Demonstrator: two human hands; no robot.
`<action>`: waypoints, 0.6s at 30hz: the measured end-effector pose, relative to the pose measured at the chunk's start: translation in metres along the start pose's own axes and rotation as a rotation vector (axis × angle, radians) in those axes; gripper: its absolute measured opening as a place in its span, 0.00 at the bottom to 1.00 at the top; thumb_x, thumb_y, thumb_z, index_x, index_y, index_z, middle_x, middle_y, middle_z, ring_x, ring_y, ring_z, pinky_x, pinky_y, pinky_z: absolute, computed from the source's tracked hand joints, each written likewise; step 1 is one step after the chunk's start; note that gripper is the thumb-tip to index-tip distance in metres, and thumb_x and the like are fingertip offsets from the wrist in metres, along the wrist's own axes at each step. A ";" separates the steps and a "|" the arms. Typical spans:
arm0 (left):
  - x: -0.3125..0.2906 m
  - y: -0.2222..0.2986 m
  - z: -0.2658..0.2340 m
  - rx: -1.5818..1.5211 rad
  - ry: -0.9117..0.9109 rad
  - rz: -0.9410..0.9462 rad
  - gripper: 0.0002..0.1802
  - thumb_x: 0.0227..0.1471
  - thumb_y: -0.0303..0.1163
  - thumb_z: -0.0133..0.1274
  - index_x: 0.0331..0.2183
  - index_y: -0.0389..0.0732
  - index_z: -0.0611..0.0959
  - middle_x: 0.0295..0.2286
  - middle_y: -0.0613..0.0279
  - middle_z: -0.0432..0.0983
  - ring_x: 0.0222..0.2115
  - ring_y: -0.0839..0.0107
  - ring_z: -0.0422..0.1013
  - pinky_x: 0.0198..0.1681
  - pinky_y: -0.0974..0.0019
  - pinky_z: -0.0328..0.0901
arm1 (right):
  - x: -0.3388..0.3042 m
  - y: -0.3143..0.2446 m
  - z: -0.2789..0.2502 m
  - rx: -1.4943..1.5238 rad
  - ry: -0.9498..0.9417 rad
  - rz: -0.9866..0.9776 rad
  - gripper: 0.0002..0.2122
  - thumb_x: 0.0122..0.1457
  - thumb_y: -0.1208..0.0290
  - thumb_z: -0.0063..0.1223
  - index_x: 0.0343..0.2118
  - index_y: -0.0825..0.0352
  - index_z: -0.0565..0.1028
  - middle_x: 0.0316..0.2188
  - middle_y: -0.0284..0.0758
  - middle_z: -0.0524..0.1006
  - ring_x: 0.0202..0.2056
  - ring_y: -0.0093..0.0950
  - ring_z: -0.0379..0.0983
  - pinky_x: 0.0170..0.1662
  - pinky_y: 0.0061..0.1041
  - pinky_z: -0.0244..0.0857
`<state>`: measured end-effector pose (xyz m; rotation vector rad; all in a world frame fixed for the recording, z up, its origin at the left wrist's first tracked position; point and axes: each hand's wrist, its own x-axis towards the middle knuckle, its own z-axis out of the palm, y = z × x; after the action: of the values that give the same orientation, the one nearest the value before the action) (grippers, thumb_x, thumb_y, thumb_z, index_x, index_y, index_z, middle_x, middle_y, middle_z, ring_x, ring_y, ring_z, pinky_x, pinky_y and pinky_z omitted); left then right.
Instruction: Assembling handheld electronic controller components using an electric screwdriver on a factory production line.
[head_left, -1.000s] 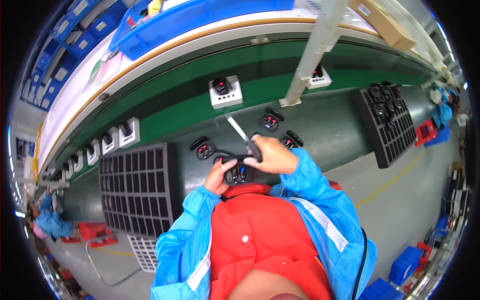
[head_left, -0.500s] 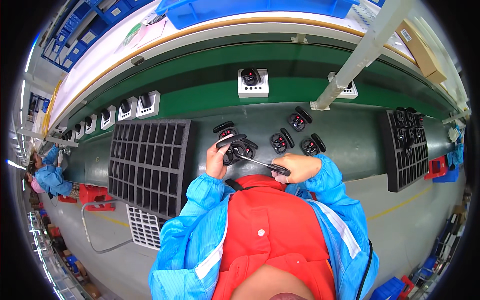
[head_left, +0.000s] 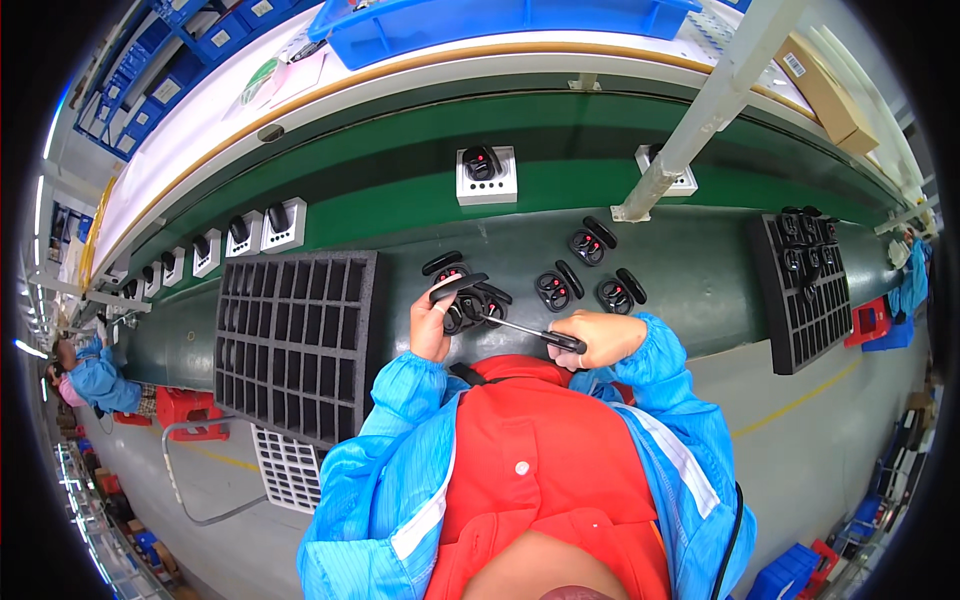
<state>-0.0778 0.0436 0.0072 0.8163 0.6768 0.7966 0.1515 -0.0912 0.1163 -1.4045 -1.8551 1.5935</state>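
Observation:
My left hand (head_left: 430,328) is closed on a black earbud charging case (head_left: 462,312), its lid (head_left: 458,287) standing open by my fingers. In my right hand (head_left: 600,338), fingers wrapped round, is a slim metal tool with a black handle (head_left: 566,342). Its thin shaft (head_left: 520,327) points left, the tip at the case; whether it touches is too small to tell. Another open case (head_left: 445,268) lies just beyond my left hand. To the right lie more open cases with red lights: one near (head_left: 553,290), one farther (head_left: 588,245), one rightmost (head_left: 615,295).
A black foam compartment tray (head_left: 290,345) lies left of my hands; another tray (head_left: 800,320) at the right holds several cases. White sockets (head_left: 487,190) line the green back panel. A pale metal post (head_left: 690,130) rises right of centre. A blue bin (head_left: 510,25) stands on the shelf above.
The whole view has shifted slightly, the bench things appearing a little farther left. Both hands keep their holds, with the tool's tip still at the case.

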 end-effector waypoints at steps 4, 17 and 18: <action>-0.002 -0.003 0.006 -0.025 -0.020 -0.107 0.14 0.52 0.27 0.46 0.41 0.32 0.76 0.35 0.55 0.75 0.35 0.68 0.73 0.39 0.67 0.69 | 0.001 -0.011 0.001 -0.138 0.307 -0.106 0.08 0.47 0.72 0.53 0.26 0.70 0.68 0.19 0.42 0.73 0.23 0.40 0.71 0.29 0.32 0.64; -0.010 -0.014 0.056 0.063 -0.397 -0.436 0.14 0.52 0.28 0.49 0.41 0.34 0.76 0.34 0.63 0.75 0.34 0.75 0.71 0.40 0.72 0.65 | 0.025 0.005 0.006 -0.390 0.699 -0.026 0.16 0.41 0.71 0.60 0.28 0.72 0.65 0.24 0.48 0.71 0.29 0.47 0.68 0.31 0.39 0.61; -0.011 -0.012 0.061 0.106 -0.417 -0.400 0.18 0.52 0.32 0.50 0.45 0.36 0.73 0.38 0.62 0.73 0.38 0.74 0.70 0.41 0.70 0.66 | 0.019 0.006 0.001 -0.375 0.688 0.023 0.15 0.42 0.70 0.58 0.29 0.72 0.66 0.25 0.48 0.73 0.29 0.48 0.70 0.32 0.41 0.64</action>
<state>-0.0322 0.0070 0.0311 0.8737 0.4862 0.2181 0.1447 -0.0769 0.1046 -1.8267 -1.7328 0.6307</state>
